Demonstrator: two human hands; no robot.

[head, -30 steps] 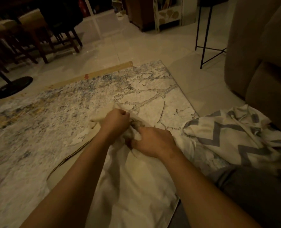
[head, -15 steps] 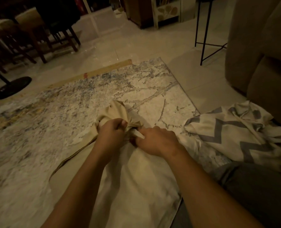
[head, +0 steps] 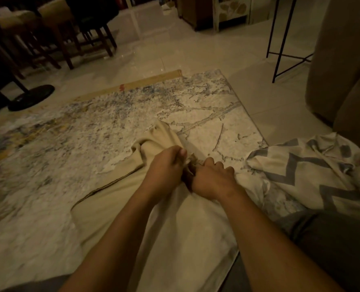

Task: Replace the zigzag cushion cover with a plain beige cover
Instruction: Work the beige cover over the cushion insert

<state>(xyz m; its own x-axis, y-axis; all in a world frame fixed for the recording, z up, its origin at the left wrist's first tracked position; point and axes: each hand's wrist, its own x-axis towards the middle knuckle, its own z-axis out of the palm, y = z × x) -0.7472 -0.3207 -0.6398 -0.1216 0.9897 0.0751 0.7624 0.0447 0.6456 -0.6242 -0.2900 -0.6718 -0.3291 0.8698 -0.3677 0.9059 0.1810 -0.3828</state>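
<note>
A plain beige cover [head: 153,140] bunches over the far end of a white cushion insert [head: 187,232] lying on the rug in front of me. My left hand [head: 164,167] grips the bunched beige fabric with curled fingers. Right beside it, my right hand [head: 211,178] grips the gathered edge of the fabric at the insert's end. The zigzag cover [head: 307,171], white with grey chevrons, lies crumpled on the floor to the right, apart from both hands.
A mottled rug [head: 90,133] covers the floor. A sofa [head: 347,70] stands at the right, a thin black metal table frame [head: 280,43] behind it. Chairs [head: 54,32] and a round black base [head: 31,98] stand at the far left. My leg [head: 333,245] lies at lower right.
Both hands have pulled back toward me with the beige fabric, which now stands up in a larger bunch beyond my left hand. The zigzag cover has not moved.
</note>
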